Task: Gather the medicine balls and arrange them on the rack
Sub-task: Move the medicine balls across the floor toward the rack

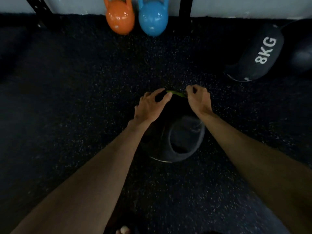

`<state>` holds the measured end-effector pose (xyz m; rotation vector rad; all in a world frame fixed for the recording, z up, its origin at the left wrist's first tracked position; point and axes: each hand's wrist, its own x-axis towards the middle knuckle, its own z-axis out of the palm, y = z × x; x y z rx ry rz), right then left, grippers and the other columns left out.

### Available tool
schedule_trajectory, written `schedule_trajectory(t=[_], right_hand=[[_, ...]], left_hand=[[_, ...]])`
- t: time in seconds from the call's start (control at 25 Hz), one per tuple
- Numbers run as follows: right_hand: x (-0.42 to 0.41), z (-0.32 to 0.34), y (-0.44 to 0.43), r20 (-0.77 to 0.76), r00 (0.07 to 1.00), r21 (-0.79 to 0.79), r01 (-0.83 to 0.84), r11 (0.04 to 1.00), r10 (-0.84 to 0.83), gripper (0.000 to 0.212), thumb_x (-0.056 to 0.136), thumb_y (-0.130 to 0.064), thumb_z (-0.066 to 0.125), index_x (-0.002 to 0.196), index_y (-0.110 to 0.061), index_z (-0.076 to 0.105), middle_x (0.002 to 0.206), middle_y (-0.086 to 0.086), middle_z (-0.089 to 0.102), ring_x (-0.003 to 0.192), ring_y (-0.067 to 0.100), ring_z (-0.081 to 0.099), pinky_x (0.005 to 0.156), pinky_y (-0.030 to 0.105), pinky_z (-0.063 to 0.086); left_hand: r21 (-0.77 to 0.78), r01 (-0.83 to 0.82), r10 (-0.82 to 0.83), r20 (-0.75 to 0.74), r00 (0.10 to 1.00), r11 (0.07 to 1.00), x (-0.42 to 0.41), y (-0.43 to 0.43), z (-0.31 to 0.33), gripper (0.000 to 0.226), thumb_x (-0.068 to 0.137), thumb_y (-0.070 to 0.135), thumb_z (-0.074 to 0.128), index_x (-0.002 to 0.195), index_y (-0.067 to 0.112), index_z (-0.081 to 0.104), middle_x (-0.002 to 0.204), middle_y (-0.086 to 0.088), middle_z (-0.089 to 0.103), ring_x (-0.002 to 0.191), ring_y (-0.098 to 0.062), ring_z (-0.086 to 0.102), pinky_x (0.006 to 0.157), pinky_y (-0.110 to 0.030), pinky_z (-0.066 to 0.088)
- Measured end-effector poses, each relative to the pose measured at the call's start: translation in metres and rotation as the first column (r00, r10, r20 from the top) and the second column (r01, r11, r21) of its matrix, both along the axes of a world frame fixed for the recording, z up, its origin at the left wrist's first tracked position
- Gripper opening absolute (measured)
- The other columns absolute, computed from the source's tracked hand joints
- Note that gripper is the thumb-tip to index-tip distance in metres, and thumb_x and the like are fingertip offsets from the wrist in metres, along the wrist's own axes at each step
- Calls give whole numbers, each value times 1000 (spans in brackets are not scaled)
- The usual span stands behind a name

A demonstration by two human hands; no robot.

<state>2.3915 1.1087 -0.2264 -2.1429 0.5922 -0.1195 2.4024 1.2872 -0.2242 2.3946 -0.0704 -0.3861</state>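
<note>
Only the head view here, looking straight down at a dark speckled gym floor (pixel 67 98).

Dead centre of the frame sits a black medicine ball (pixel 182 141), and both hands are on its far side. The left hand (pixel 152 105) lies over the top left of it, fingers spread and bent round the curve, thumb reaching toward a green strip (pixel 177 93) at the ball's top edge. The right hand (pixel 199 100) has its fingers curled in tight at the right end of that strip. It looks like a pinch on the strip or the ball's edge, but I can't tell which.

So I'd call this the gather step: getting a hold on the ball while it's on the floor, not lifted yet. The next move probably needs the hands lower down the sides or underneath, since a grip this high looks sketchy for something heavy.

Direction-wise, it's round, so there's no real long axis. It looks stretched up and down the frame, likely the lens. The grey round patch faces up and toward the bottom of the frame, and the green strip points to the top.

A second ball marked 8KG (pixel 256 56) lies well apart at upper right. An orange kettlebell (pixel 119 19) and a blue kettlebell (pixel 152 19) sit at top centre, between black posts (pixel 185 5). Could be the rack, I can't say.
</note>
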Motion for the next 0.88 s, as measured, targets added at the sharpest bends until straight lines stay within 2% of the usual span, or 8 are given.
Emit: schedule_trajectory(t=[0.08, 0.16, 0.28, 0.36, 0.48, 0.64, 0.76, 0.88], right_hand=[[2, -4, 6, 93, 990, -121, -98, 988, 110, 30, 100, -39, 48, 108, -17, 66, 105, 4, 66, 91, 21, 62, 72, 21, 38], [-2, -12, 17, 86, 972, -294, -187, 937, 220, 45, 99, -54, 38, 128, -26, 58, 127, 1, 61, 118, 23, 54, 98, 38, 44], [10, -13, 11, 34, 951, -445, -260, 857, 306, 65, 94, -65, 13, 138, -33, 48, 138, -3, 55, 126, 24, 50, 100, 49, 47], [36, -13, -4, -7, 941, -411, -312, 857, 339, 63, 98, -63, 15, 134, -28, 53, 132, 3, 61, 121, 29, 56, 97, 48, 50], [80, -9, -26, -193, 955, -247, -268, 931, 224, 73, 97, -71, 18, 130, -22, 61, 131, 17, 62, 122, 40, 56, 102, 50, 42], [100, -5, -44, -249, 948, -84, -224, 971, 197, 70, 101, -65, 22, 140, -18, 56, 143, 19, 54, 133, 38, 47, 111, 44, 36], [67, -1, -48, -90, 973, -23, -216, 976, 213, 62, 103, -59, 30, 136, -15, 58, 133, 14, 62, 125, 32, 55, 104, 38, 41], [13, -18, -31, 67, 970, -201, -214, 956, 232, 63, 100, -61, 34, 146, -19, 44, 142, 9, 53, 134, 26, 45, 114, 42, 35]], left_hand=[[-46, -46, 40, -133, 990, 998, 42, -7, 1, 72, 80, 82, 39, 137, 40, 54, 144, -3, 52, 128, -28, 51, 109, -46, 41], [-32, -77, 68, -205, 976, 997, 74, -13, 3, 64, 90, 73, 41, 135, 31, 59, 141, -7, 55, 122, -31, 56, 98, -36, 45], [-8, -39, 36, -229, 973, 999, 90, -12, 4, 66, 94, 70, 34, 139, 26, 55, 143, -10, 54, 121, -31, 56, 88, -32, 41], [-82, 9, -22, -166, 986, 997, 85, -5, -1, 76, 89, 78, 32, 147, 31, 44, 152, -6, 45, 133, -28, 48, 96, -32, 37], [-66, 113, -120, -116, 986, 991, 67, -1, -4, 108, 64, 99, 32, 156, 44, 14, 167, -4, 13, 154, -26, 9, 122, -45, 14], [76, 231, -223, -96, 970, 970, 52, -24, -15, 115, 44, 108, 28, 146, 62, 2, 167, 11, 2, 152, -22, -21, 116, -66, -1], [51, 200, -197, -49, 979, 979, 73, -30, -10, 108, 51, 105, 32, 148, 59, 15, 166, 5, 14, 154, -24, -10, 118, -66, 5], [-19, 45, -45, 17, 999, 999, 94, -37, 0, 90, 70, 94, 41, 146, 47, 37, 158, -7, 33, 149, -32, 19, 118, -59, 21]])
